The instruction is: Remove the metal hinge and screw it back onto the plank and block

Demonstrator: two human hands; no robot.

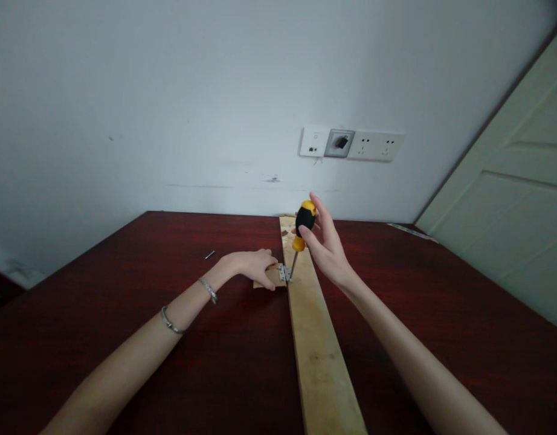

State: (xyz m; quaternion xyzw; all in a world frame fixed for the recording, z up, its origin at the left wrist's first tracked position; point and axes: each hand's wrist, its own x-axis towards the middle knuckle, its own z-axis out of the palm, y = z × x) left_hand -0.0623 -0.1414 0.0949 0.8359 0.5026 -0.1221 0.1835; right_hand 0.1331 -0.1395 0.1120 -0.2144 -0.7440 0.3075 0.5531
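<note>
My right hand (324,241) grips a screwdriver (305,219) with a black and yellow handle. Its shaft slants down to a small metal hinge (283,273), the tip touching or very near the leaf on the long wooden board (317,338). The other leaf lies on a short wooden piece (270,277) beside the board's left edge. Over that short piece, my left hand (255,266) is closed, thumb at the near edge and fingers at the far edge, holding it against the board. Whether a screw sits under the tip is too small to tell.
A loose screw (210,255) lies on the dark red table (170,374), left of my left hand. Behind the table stands a white wall with sockets (376,147). A thin printed strip (413,232) rests at the back right edge, near a white door (509,181).
</note>
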